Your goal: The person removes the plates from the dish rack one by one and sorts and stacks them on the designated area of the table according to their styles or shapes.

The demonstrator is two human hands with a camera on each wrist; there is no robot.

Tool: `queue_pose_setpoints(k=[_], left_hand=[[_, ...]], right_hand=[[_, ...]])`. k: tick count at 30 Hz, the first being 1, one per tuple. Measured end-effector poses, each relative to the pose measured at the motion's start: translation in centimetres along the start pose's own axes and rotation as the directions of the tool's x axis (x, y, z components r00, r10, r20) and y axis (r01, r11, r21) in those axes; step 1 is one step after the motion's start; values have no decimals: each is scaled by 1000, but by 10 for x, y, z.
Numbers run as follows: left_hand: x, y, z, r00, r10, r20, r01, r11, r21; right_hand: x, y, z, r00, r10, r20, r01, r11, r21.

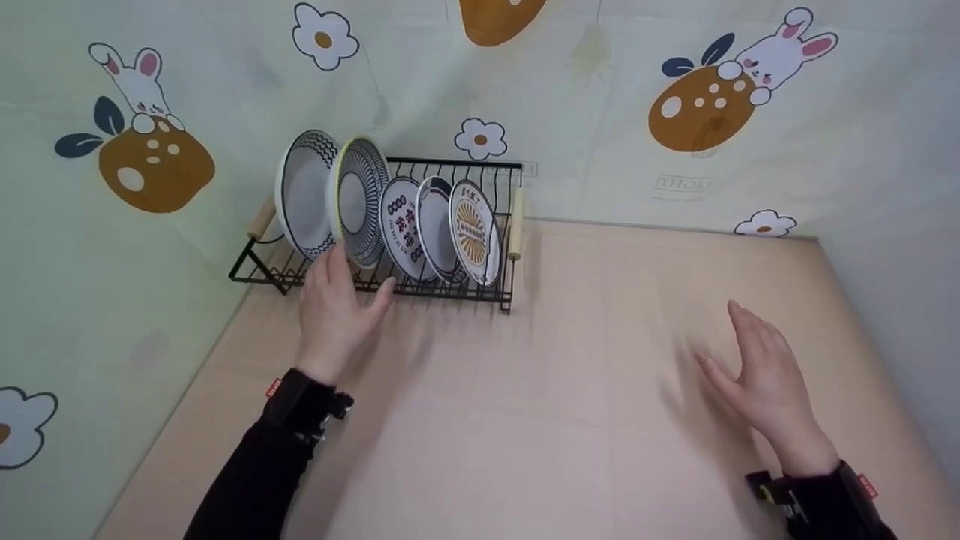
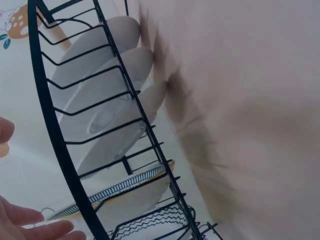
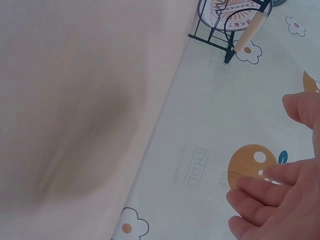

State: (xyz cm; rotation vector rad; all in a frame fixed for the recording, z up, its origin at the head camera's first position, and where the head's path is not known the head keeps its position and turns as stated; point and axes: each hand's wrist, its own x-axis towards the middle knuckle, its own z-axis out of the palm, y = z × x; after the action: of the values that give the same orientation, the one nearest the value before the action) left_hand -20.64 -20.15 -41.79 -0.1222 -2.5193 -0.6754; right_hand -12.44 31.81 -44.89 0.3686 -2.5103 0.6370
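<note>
— Where's the left hand [image 1: 334, 304]?
— At the rack [image 1: 450, 289], front left, fingers loose, against the yellow-rimmed plate [image 1: 360, 199] standing there; no grip visible.
— The right hand [image 1: 765, 375]?
— Well right of the rack, spread, empty.

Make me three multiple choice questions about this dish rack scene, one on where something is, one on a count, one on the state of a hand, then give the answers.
1. Where does the dish rack stand?
A. at the back left of the table, by the wall
B. at the front right corner
C. on the floor

2. How many plates stand in the rack?
A. two
B. five
C. eight

3. What is the right hand doing?
A. gripping a plate
B. held open above the table, holding nothing
C. clenched in a fist

Answers: 1 A, the rack sits against the patterned wall at far left. 2 B, five plates stand on edge in a row. 3 B, its fingers are straight and empty.
</note>
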Motion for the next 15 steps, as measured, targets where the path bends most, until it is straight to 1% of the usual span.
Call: queue_pose_setpoints(k=[5,7,9,15], left_hand=[[7,-6,-2,999,-5,-47,6,1000,11],[10,-8,-2,998,-5,-55,6,1000,16],[13,-10,-2,999,-13,-52,14,1000,13],[23,-14,-3,998,-60,-13,60,998,13]], right_hand=[[4,-3,4,1000,14,6,-14,1000,12],[6,-4,5,1000,13,9,-13,1000,18],[8,-6,7,1000,8,10,-8,1000,24],[14,-9,14,1000,-13,9,12,999,34]])
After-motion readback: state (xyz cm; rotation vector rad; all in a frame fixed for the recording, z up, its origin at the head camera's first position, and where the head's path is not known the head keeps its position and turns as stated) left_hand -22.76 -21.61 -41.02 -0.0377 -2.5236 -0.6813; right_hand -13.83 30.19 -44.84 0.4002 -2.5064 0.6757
